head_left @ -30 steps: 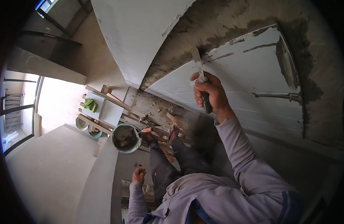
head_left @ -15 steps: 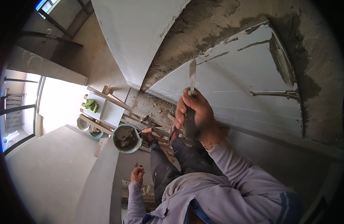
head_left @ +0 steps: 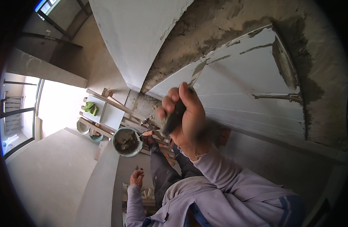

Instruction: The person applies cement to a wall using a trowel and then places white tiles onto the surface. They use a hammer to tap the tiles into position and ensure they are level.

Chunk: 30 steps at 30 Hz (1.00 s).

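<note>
well left of the knife [head_left: 198, 72] sit bucket [head_left: 129, 154] and cloth [head_left: 91, 108]

Dark-framed window [head_left: 21, 108] at left, bars behind glass; blown-out patch of daylight [head_left: 60, 104] just beside it. Second, smaller window [head_left: 48, 7] in upper left corner. Tan floor [head_left: 102, 53] runs below white wall face [head_left: 132, 34] with ragged edge. Rough cement wall [head_left: 321, 53] upper right, dark damp stains. Plain grey wall [head_left: 49, 166] lower left. Wooden plank platform [head_left: 115, 101] near middle. Lower right dim.
</note>
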{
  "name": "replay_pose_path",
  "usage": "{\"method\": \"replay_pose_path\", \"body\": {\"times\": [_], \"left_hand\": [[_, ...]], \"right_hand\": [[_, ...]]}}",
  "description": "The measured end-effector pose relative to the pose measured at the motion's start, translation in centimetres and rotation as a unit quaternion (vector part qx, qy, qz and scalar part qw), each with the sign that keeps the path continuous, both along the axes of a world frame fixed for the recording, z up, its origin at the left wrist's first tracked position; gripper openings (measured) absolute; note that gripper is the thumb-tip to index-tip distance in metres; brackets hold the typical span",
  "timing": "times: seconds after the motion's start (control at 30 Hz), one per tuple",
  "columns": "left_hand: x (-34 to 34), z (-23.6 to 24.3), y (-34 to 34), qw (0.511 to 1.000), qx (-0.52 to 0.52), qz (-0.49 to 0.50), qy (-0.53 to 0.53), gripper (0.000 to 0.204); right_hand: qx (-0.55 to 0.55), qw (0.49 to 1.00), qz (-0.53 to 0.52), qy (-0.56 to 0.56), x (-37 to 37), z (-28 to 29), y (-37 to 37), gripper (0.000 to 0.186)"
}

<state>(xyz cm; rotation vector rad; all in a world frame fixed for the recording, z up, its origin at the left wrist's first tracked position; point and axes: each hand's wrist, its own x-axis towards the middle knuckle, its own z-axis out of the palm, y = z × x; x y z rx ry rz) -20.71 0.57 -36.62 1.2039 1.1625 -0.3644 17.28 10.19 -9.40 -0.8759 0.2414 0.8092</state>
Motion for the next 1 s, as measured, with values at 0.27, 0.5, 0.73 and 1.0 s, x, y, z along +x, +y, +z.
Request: {"method": "replay_pose_path", "body": {"times": [0.27,0.5,0.73,1.0], "left_hand": [[0.4,-1.0,0.3,1.000,0.004,0.021,-0.004,0.028],[-0.6,-2.2,0.0,0.999,0.016,0.035,-0.038,0.022],[-0.4,-2.1,1.3,1.000,-0.003,0.009,-0.001,0.021],[0.7,-1.4,0.6,1.000,0.019,0.019,-0.009,0.014]], "right_hand": [[0.032,0.998,0.052,-0.032,3.2,-3.3,-2.5,0.019],[-0.127,0.903,0.342,-0.226,6.1,-2.8,-7.3,0.030],[-0.243,0.877,0.306,-0.279,11.7,-0.1,-7.5,0.034],[-0.231,0.875,0.319,-0.283,5.8,0.1,-11.5,0.048]]}}
